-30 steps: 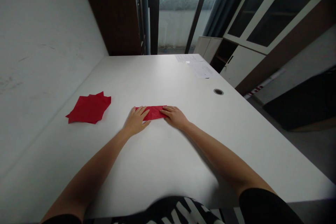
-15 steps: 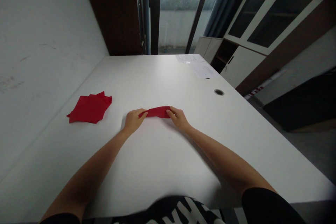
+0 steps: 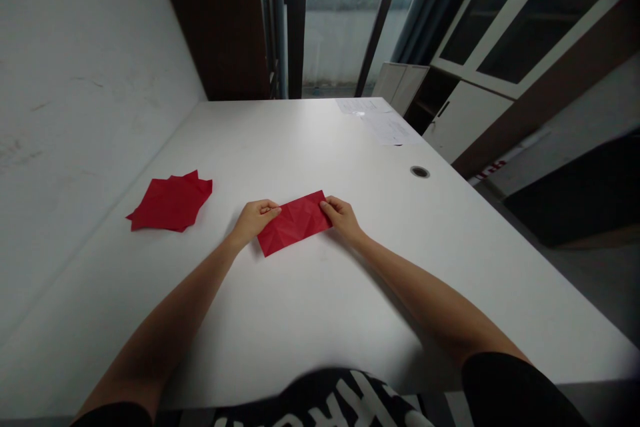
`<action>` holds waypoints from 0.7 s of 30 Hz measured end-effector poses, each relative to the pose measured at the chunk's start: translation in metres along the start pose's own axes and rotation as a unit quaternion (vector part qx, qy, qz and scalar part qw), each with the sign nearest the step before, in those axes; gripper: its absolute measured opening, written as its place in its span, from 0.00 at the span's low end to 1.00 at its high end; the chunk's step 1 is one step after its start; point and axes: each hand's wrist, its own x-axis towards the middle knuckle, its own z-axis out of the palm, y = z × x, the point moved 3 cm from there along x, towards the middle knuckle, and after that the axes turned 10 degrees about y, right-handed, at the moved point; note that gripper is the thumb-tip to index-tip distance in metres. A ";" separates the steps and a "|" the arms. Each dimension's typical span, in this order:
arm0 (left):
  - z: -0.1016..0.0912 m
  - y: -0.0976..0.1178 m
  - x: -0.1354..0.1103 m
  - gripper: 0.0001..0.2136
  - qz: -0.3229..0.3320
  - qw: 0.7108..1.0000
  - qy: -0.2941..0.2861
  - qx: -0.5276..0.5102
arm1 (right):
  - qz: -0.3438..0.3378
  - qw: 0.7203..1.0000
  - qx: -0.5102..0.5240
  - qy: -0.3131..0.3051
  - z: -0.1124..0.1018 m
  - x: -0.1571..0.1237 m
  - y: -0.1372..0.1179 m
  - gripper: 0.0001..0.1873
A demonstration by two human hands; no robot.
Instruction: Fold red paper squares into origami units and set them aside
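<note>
A creased rectangle of red paper (image 3: 294, 223) lies slantwise on the white table (image 3: 300, 147), its crease lines showing. My left hand (image 3: 255, 221) pinches its left end between thumb and fingers. My right hand (image 3: 341, 217) grips the opposite end the same way. Each hand hides a small part of the paper. To the left of my left hand lies a second, crumpled-edged sheet of red paper (image 3: 171, 201), flat and untouched.
Loose white papers (image 3: 385, 123) lie at the table's far right corner, and a round cable grommet (image 3: 420, 172) sits near the right edge. A white wall runs along the left side. Cabinets stand to the right, and a glass door is ahead.
The red paper has opened from a narrow band into a wider rectangle and now lies slanted. Both hands have spread slightly apart. The second sheet has not moved.
</note>
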 end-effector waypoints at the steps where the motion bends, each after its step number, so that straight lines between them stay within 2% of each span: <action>1: 0.000 0.000 0.000 0.15 -0.002 1.000 -0.002 0.000 | 0.003 1.000 0.012 -0.001 0.000 -0.001 -0.002 0.22; 8: 0.000 -0.006 0.001 0.16 -0.014 0.999 -0.014 -0.033 | 0.024 0.992 0.106 -0.065 0.004 -0.010 -0.017 0.20; 14: 0.001 -0.007 0.001 0.17 -0.021 0.997 -0.019 -0.068 | 0.109 0.968 0.209 -0.086 0.007 -0.007 -0.007 0.21; 21: 0.003 -0.008 0.001 0.17 -0.020 0.994 -0.039 -0.096 | 0.177 0.947 0.239 -0.124 0.013 -0.010 -0.004 0.21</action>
